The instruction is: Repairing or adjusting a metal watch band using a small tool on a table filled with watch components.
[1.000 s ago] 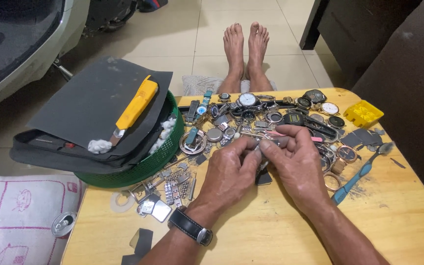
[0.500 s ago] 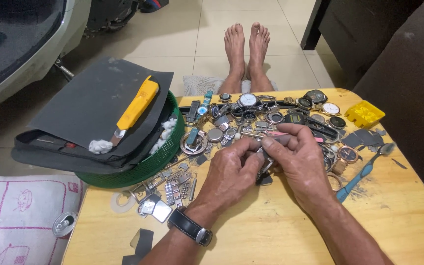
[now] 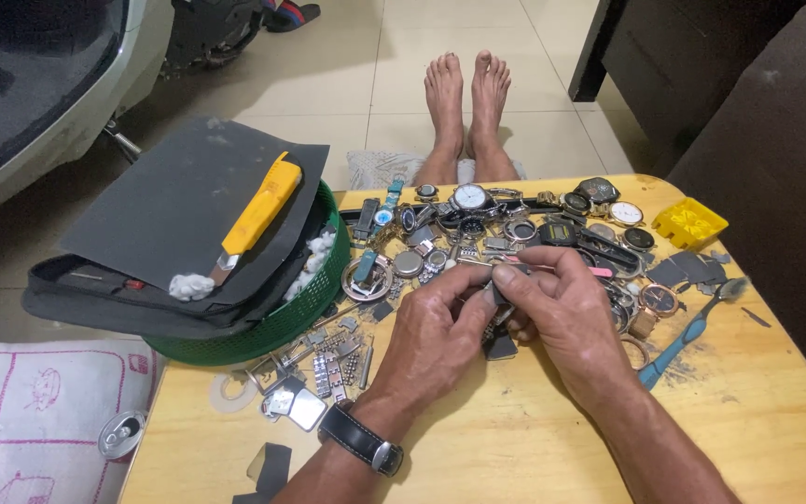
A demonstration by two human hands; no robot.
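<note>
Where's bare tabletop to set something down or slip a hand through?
Bare wood on the table along the near edge between the forearms, and at the right below the blue toothbrush. Crowded: the watch pile beyond the hands, and the metal links beside the green basket.

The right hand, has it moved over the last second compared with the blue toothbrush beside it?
Yes, slightly: the right hand has drawn back toward the person, away from the watch pile; the blue toothbrush stayed put.

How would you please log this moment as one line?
left hand: holds watch part | right hand: pinches same part | table: watches, toothbrush
</note>
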